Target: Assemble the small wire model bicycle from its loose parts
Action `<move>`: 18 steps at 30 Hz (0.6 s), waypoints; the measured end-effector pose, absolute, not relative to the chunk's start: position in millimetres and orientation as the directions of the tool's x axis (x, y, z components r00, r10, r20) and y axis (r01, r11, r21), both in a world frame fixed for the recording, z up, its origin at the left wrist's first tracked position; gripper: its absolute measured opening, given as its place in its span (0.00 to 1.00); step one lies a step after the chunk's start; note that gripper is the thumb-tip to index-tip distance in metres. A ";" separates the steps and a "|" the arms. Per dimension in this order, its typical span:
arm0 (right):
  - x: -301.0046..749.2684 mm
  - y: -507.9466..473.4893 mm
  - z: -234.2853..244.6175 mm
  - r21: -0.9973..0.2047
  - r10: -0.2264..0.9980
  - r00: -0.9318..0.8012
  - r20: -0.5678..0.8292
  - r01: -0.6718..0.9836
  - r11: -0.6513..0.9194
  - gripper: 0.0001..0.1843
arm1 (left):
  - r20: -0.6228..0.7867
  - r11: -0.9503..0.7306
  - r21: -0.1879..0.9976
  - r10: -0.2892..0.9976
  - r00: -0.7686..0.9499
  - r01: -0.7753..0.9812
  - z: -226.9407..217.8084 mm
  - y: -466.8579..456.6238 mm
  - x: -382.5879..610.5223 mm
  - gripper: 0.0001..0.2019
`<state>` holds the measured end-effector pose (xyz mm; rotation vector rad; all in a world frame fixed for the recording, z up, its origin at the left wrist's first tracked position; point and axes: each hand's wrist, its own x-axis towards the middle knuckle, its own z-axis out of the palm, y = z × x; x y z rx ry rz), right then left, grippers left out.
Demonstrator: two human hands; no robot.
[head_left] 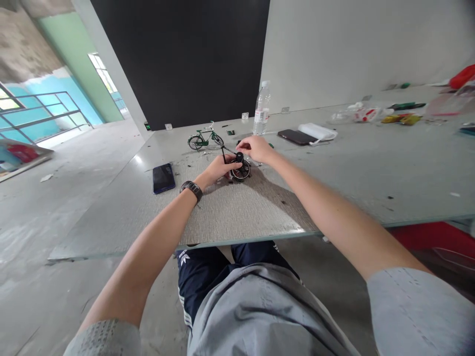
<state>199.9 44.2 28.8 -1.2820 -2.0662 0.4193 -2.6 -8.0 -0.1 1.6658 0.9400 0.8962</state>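
Observation:
A small black model bicycle (pixel 240 171) stands partly built on the grey table (pixel 334 178) in front of me. My left hand (pixel 219 168), with a dark watch on its wrist, is closed around the model's frame beside its wheel. My right hand (pixel 255 147) hovers just above and behind the model, fingers pinched together on a part too small to name. A finished green model bicycle (pixel 205 138) stands upright a little farther back on the left.
A dark phone (pixel 164 178) lies left of my hands. A water bottle (pixel 261 110), another dark phone (pixel 297 137) and a white pouch (pixel 317 131) sit behind. Tools and packets (pixel 401 117) lie at the far right. The table's front edge is near my knees.

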 end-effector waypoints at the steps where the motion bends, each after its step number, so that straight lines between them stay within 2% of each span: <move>1: 200.1 43.2 29.6 -0.568 0.879 -0.322 0.351 0.673 0.473 0.04 | 0.133 -0.222 0.963 0.885 0.445 0.154 -0.2 -7.6 -4.1 0.12; 6: 200.6 38.6 29.7 -0.459 0.864 -0.417 0.283 0.732 0.503 0.08 | 0.130 -0.197 0.976 0.871 0.473 0.094 -1.2 -4.3 -10.5 0.12; 10: 199.2 39.7 23.0 -0.394 0.857 -0.458 0.235 0.761 0.515 0.09 | 0.138 -0.184 0.981 0.876 0.463 0.056 0.4 -4.3 -11.7 0.07; 12: 198.2 40.3 20.3 -0.385 0.859 -0.460 0.224 0.768 0.512 0.08 | 0.147 -0.174 0.984 0.884 0.443 0.020 1.6 -4.1 -11.5 0.04; 18: 196.5 35.2 22.5 -0.408 0.868 -0.468 0.168 0.768 0.493 0.06 | 0.142 -0.143 0.989 0.927 0.347 -0.021 1.0 2.4 -13.5 0.10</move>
